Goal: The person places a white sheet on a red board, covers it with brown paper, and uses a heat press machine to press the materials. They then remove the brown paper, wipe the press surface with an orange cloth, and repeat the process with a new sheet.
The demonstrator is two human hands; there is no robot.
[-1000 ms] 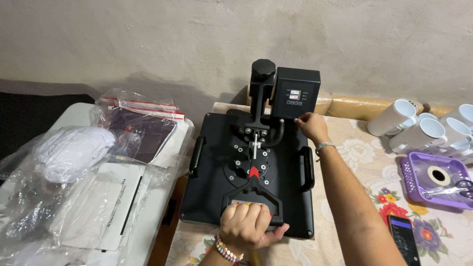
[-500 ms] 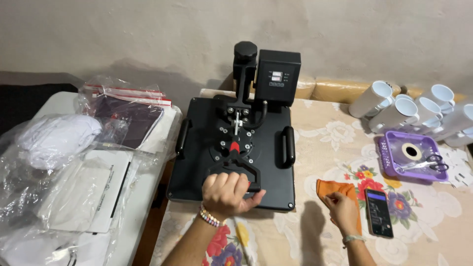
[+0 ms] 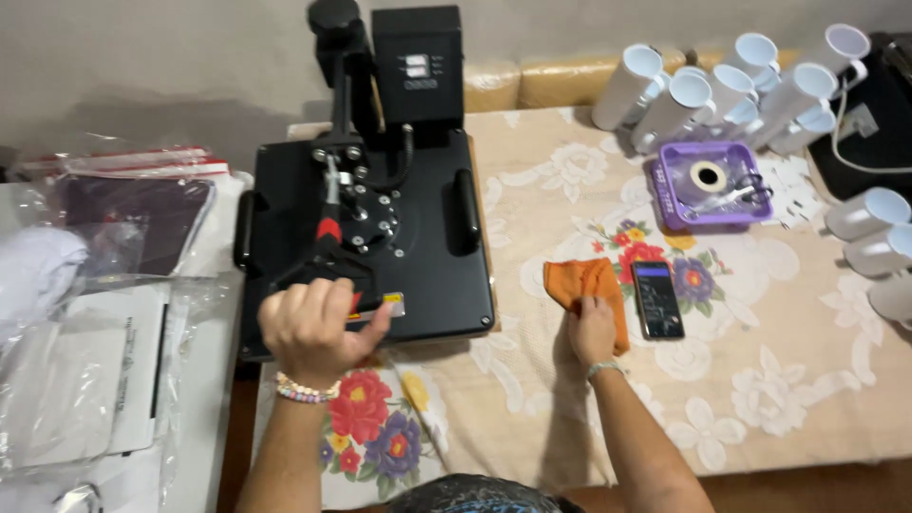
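On a floral tablecloth (image 3: 760, 313), the left hand (image 3: 313, 328) is clamped on the press handle (image 3: 328, 242), which runs far from the fist, while the right hand (image 3: 592, 328) pinches the orange cloth (image 3: 581, 283) just left of the phone (image 3: 657, 299).

We see a matt black metal heat press (image 3: 418, 237) with shiny bolts, a soft orange cloth (image 3: 581, 285), a glossy glass-faced phone (image 3: 656, 299), glazed white mugs (image 3: 693, 95) and crinkled clear plastic bags (image 3: 104, 237).
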